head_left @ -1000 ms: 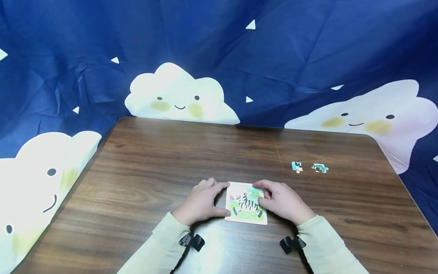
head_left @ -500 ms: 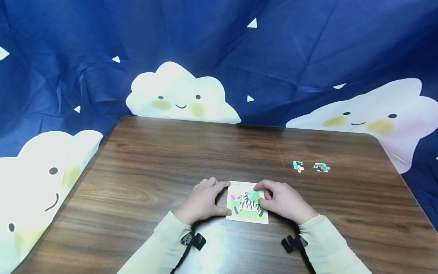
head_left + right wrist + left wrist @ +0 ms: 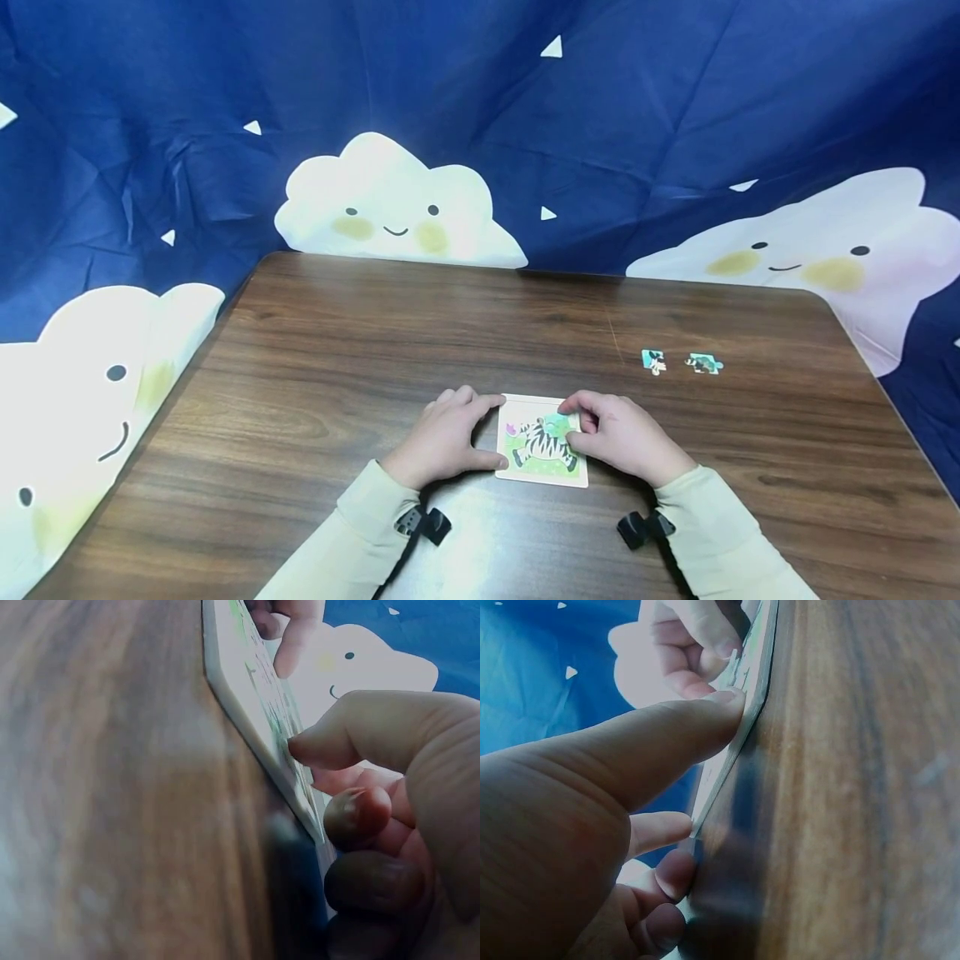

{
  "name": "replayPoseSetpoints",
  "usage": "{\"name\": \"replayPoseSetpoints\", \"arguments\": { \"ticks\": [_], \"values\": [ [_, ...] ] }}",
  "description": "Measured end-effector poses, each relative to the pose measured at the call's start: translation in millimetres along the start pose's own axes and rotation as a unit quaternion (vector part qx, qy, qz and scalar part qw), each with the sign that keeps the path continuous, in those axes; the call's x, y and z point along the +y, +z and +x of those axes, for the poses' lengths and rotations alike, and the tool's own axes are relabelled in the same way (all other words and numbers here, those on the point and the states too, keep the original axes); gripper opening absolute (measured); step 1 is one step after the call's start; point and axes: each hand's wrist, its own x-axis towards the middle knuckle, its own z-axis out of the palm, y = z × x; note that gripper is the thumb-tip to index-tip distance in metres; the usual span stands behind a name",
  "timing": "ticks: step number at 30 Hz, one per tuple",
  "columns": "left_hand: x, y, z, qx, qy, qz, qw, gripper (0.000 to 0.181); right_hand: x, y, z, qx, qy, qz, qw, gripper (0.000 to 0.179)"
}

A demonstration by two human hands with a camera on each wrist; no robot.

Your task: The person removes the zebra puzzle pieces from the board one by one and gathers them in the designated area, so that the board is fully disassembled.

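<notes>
A small square jigsaw board (image 3: 542,479) with a zebra picture lies near the middle of the table. My left hand (image 3: 442,442) is at its left side, straight thumb and index finger spread onto the two left corners. In the left wrist view that thumb (image 3: 682,727) presses the board's edge. At the upper right of the picture, my right hand (image 3: 618,435) pinches a teal-green puzzle piece (image 3: 555,427) between thumb and index finger. Seen from the right wrist, the thumb (image 3: 337,739) touches the picture side; whether the piece lies flush in the board I cannot tell.
Two loose puzzle pieces lie farther back to the right: one teal with black and white (image 3: 653,361), the other teal with a dark animal part (image 3: 704,363). The brown wooden table (image 3: 375,333) ends against a blue cloth (image 3: 450,75) printed with clouds.
Both hands stay at the board, with the right fingers shifting very slightly over the teal-green piece. The whole view has tilted a little; the loose pieces have not moved.
</notes>
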Motion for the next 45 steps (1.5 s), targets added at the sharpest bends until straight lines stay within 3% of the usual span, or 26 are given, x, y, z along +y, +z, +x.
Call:
{"name": "replayPoseSetpoints", "arguments": {
  "ticks": [10,19,32,45],
  "values": [
    [-0.1,-0.4,0.2,0.005,0.006,0.008,0.9999,0.083,7.5,-5.9,0.2,0.014,0.001,0.040,0.9991,0.025],
    [0.4,-0.8,-0.4,0.004,0.006,0.007,0.9999,0.083,34.4,-22.1,-1.0,0.055,0.010,0.047,0.9973,0.027],
    [0.8,-0.9,-0.3,0.007,0.006,0.010,0.9999,0.082,85.9,-62.2,-13.8,0.138,0.069,-0.011,0.9880,0.032],
    [-0.1,0.0,-0.2,0.005,0.006,0.004,1.0000,0.082,136.8,-93.4,-40.2,0.213,0.127,-0.062,0.9668,0.034]
  ]
}}
